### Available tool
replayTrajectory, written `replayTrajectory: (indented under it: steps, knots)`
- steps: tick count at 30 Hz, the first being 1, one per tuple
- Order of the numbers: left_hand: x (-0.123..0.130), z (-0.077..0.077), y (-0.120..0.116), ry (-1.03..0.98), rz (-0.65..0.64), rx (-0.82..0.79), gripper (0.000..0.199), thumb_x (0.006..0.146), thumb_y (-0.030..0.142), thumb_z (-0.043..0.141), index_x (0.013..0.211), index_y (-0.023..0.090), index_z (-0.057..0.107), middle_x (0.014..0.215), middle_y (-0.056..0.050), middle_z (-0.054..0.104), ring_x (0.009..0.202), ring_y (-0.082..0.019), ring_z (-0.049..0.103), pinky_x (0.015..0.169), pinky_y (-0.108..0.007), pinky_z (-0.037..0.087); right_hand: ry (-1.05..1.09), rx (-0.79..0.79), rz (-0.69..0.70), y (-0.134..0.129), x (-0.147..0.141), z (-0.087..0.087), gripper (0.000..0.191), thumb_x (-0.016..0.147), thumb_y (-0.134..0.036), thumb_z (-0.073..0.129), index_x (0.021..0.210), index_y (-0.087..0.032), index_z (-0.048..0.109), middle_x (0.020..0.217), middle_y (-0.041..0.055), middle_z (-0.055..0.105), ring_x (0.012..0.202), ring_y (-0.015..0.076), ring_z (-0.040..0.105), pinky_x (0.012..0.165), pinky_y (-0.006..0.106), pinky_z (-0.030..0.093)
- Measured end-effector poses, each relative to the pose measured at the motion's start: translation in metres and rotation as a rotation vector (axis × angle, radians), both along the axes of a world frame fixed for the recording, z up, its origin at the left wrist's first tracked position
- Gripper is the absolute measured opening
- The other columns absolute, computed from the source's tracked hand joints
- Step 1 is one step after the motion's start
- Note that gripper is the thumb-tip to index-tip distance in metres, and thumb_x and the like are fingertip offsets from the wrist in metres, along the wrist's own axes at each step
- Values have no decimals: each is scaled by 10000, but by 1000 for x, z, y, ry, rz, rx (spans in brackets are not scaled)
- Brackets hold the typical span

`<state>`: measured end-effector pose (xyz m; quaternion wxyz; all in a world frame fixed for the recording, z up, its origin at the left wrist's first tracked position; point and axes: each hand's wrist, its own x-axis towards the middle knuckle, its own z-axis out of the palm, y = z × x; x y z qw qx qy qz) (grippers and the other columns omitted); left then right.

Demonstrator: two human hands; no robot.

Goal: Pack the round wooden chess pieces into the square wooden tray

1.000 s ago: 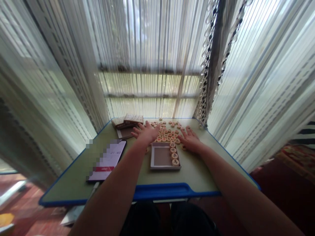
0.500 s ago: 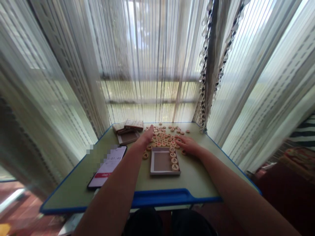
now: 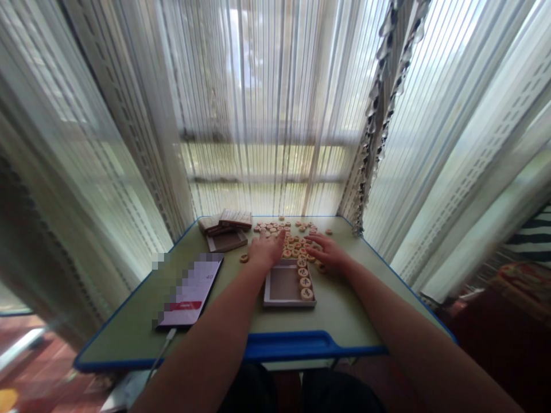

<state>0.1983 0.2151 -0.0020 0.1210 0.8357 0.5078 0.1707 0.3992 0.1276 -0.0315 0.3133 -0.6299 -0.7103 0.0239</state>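
Observation:
Many round wooden Chinese chess pieces (image 3: 295,253) lie spread over the far middle of the table. My left hand (image 3: 266,250) rests palm down over the left part of the spread, fingers stretched out and apart. At the right side of the same pieces is my right hand (image 3: 328,252), its fingers extended and spread. Below both hands stands a shallow open box (image 3: 282,285), with a column of several black-marked pieces (image 3: 305,283) along its right wall. One loose piece (image 3: 244,258) lies left of my left hand. Pieces beneath my palms are hidden.
A lit phone (image 3: 193,295) with a white cable (image 3: 167,338) lies on the left of the table. Box parts (image 3: 228,240) are stacked at the back left. A blue trough (image 3: 288,345) runs along the table's front edge. Sheer curtains (image 3: 267,115) hang behind.
My left hand has moved right and nearer, turning flatter over the pieces beside the box. My right hand has barely moved. The view has shifted slightly.

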Motion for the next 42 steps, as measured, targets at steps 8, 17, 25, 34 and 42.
replayTrajectory:
  steps: [8,17,25,34,42]
  knots:
    - [1,-3,4,131,-42,-6,747,815,630,5,1267,264,474,1342,-111,441,1154,-300,470,915,-426,363,78,-65,42,2,0,-1,510,794,-536,488,1162,-195,580,1216,101,559,1180,252,457,1014,428,335]
    - [4,-8,2,127,8,126,756,836,590,4,1153,197,566,1266,-153,483,1109,-320,471,870,-453,381,149,-47,12,2,2,-2,454,800,-513,490,1114,-203,599,1148,88,595,1105,238,517,980,416,378]
    - [4,-11,6,146,-184,87,735,828,614,-3,1206,249,512,1291,-87,486,1189,-261,424,950,-402,333,154,-57,-8,3,2,-2,446,802,-500,493,1106,-191,600,1147,90,596,1088,227,528,976,406,382]
    - [6,-9,5,108,-110,119,729,835,612,35,1073,199,585,1127,-122,575,1033,-248,542,860,-366,396,127,-41,8,3,4,-4,412,797,-486,508,1071,-204,632,1169,85,577,1149,240,483,1010,412,349]
    - [9,-7,0,105,-86,127,537,859,531,224,995,178,606,1012,-123,630,927,-246,591,765,-347,452,137,-62,31,8,8,-8,387,789,-481,522,1035,-215,657,1159,81,589,1187,247,451,1023,415,334]
